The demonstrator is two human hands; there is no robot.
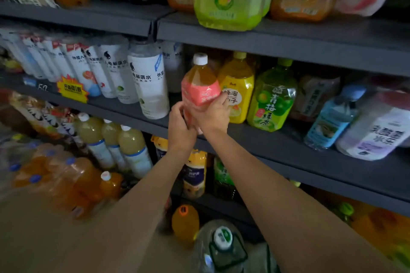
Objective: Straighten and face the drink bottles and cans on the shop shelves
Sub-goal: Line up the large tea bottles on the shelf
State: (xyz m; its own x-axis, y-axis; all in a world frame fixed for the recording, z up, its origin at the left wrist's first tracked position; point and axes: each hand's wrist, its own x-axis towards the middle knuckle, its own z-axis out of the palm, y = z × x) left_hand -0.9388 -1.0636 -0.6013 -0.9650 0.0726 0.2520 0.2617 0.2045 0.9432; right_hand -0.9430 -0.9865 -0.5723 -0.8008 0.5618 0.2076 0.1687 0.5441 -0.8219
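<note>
Your 2 hands hold the pink-label bottle (200, 90) at the front edge of the middle shelf (288, 146). Your left hand (180, 127) wraps its fingers around the lower part, and your right hand (214, 115) closes its fingers on the label. The bottle stands upright, just beside the yellow bottle (238, 86) and near the white-label bottle (150, 82).
</note>
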